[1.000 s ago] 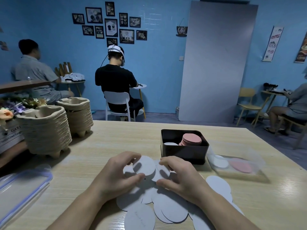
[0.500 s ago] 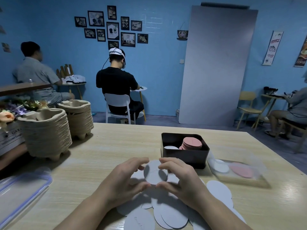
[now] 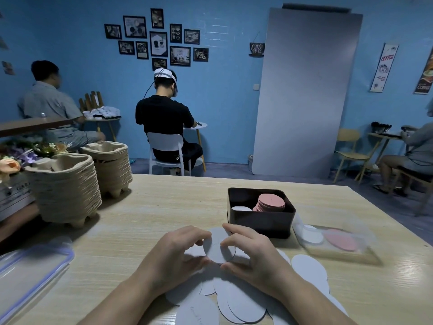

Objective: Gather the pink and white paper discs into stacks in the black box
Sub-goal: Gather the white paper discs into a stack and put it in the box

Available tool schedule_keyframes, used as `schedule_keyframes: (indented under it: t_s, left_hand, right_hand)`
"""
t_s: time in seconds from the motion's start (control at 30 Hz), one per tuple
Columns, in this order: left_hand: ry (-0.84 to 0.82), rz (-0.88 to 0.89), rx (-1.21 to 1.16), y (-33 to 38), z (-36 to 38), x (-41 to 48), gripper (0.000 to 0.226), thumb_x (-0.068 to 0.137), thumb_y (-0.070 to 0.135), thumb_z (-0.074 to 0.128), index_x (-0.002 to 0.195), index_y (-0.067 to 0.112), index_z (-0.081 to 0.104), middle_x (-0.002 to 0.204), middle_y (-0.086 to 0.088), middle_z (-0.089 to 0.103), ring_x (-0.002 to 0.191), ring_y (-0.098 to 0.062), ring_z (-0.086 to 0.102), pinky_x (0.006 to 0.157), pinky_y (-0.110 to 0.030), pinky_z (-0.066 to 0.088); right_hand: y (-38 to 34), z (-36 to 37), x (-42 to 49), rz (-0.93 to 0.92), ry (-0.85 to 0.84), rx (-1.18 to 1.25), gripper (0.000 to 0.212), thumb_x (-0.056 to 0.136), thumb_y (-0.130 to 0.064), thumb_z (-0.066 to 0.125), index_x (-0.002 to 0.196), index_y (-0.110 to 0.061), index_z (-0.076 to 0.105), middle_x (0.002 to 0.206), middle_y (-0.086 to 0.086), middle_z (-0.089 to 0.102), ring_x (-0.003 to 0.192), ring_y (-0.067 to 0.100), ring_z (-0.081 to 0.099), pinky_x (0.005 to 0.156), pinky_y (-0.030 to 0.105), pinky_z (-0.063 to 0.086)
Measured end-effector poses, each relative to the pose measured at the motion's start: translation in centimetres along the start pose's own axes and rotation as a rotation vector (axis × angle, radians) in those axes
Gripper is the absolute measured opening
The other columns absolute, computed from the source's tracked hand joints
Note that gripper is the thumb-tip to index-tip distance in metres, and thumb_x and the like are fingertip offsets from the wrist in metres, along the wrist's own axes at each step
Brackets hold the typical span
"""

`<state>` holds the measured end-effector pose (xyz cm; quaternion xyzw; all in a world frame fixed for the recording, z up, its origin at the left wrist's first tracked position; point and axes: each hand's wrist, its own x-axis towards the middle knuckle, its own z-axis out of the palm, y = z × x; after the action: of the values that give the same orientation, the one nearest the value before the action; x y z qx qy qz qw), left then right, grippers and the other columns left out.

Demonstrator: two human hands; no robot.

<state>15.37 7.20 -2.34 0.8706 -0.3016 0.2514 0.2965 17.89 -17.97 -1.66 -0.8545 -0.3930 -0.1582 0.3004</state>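
Bare tabletop (image 3: 164, 207) is lying open toward the far edge; the black box (image 3: 260, 222) and clear container (image 3: 332, 240) are crowding the right side, egg-tray stacks (image 3: 68, 191) blocking the far left corner.

Two bare forearms reach in from the near edge. The left hand (image 3: 174, 252) and right hand (image 3: 254, 254) wear no gloves, rings or watch. No sleeve shows on either arm.

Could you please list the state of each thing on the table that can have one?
Left hand: shut on white discs.
Right hand: shut on the same small stack of white paper discs.
Black rectangular box: open, holding a pink disc stack.
Clear plastic container: lidless, few discs inside.
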Motion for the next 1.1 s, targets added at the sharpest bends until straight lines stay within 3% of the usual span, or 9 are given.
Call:
schedule_keyframes:
  t_s: [0.27, 0.33, 0.43, 0.5, 0.63, 0.87, 1.0, 1.1]
  left_hand:
    - [-0.036, 0.015, 0.055, 0.5, -0.2, 0.2, 0.031, 0.082, 0.03, 0.081, 0.108, 0.031, 0.064, 0.111, 0.02, 0.065, 0.1, -0.003, 0.063, 0.079, -0.03, 0.054]
    - [-0.053, -0.028, 0.07, 0.3, -0.2, 0.1, 0.039, 0.081, 0.039, 0.079, 0.116, 0.034, 0.062, 0.112, 0.024, 0.062, 0.1, 0.001, 0.06, 0.079, -0.029, 0.054]
    - [-0.074, -0.146, 0.107, -0.7, -0.7, -0.4, 0.057, 0.081, 0.063, 0.068, 0.132, 0.041, 0.053, 0.124, 0.032, 0.056, 0.112, 0.01, 0.054, 0.09, -0.016, 0.047]
    - [-0.087, -0.207, 0.128, -1.4, -1.2, -0.8, 0.063, 0.08, 0.069, 0.064, 0.135, 0.041, 0.051, 0.128, 0.033, 0.054, 0.118, 0.012, 0.05, 0.096, -0.011, 0.041]
    - [-0.153, -0.282, 0.189, -1.6, -1.2, -1.0, 0.071, 0.074, 0.069, 0.06, 0.138, 0.042, 0.047, 0.129, 0.029, 0.054, 0.119, 0.002, 0.05, 0.1, -0.028, 0.044]
    - [-0.183, -0.34, 0.179, -1.5, -1.2, -1.0, 0.058, 0.075, 0.056, 0.056, 0.131, 0.045, 0.047, 0.115, 0.026, 0.057, 0.108, 0.001, 0.051, 0.094, -0.029, 0.046]
    - [-0.191, -0.368, 0.144, -1.7, -1.5, -1.1, 0.069, 0.067, 0.049, 0.049, 0.136, 0.043, 0.049, 0.122, 0.024, 0.056, 0.112, 0.001, 0.051, 0.097, -0.027, 0.045]
    - [-0.193, -0.36, 0.149, -1.6, -1.5, -1.0, 0.065, 0.069, 0.046, 0.052, 0.134, 0.04, 0.052, 0.122, 0.026, 0.056, 0.114, 0.003, 0.049, 0.098, -0.022, 0.042]
  right_hand:
    - [-0.2, -0.1, 0.0, -0.019, -0.037, -0.063, 0.029, 0.084, -0.046, 0.075, 0.108, -0.034, 0.062, 0.149, -0.013, 0.047, 0.134, 0.009, 0.046, 0.107, 0.027, 0.041]
    - [-0.4, -0.3, 0.0, -0.012, -0.034, -0.067, 0.028, 0.085, -0.047, 0.074, 0.106, -0.033, 0.062, 0.147, -0.013, 0.049, 0.131, 0.01, 0.048, 0.105, 0.027, 0.042]
    - [-0.3, -0.6, -0.2, 0.01, -0.02, -0.062, 0.026, 0.086, -0.048, 0.072, 0.104, -0.032, 0.063, 0.145, -0.014, 0.05, 0.13, 0.007, 0.048, 0.105, 0.027, 0.041]
    - [-0.2, -0.7, -0.3, 0.03, -0.017, -0.063, 0.026, 0.086, -0.048, 0.073, 0.104, -0.031, 0.064, 0.145, -0.014, 0.05, 0.13, 0.006, 0.047, 0.105, 0.026, 0.041]
    - [-0.3, -0.8, -0.3, 0.049, -0.043, -0.073, 0.026, 0.085, -0.047, 0.074, 0.102, -0.03, 0.064, 0.144, -0.014, 0.05, 0.13, 0.004, 0.045, 0.103, 0.027, 0.042]
    - [-0.3, -0.9, -0.3, 0.065, -0.054, -0.071, 0.027, 0.084, -0.05, 0.074, 0.101, -0.031, 0.064, 0.144, -0.015, 0.049, 0.131, 0.003, 0.043, 0.103, 0.026, 0.041]
    - [-0.2, -0.9, -0.3, 0.066, -0.054, -0.074, 0.028, 0.084, -0.049, 0.075, 0.102, -0.031, 0.065, 0.144, -0.016, 0.049, 0.129, 0.002, 0.043, 0.103, 0.025, 0.041]
    - [-0.2, -0.9, -0.3, 0.067, -0.058, -0.075, 0.028, 0.084, -0.05, 0.074, 0.103, -0.032, 0.065, 0.144, -0.017, 0.049, 0.129, 0.001, 0.043, 0.102, 0.024, 0.041]
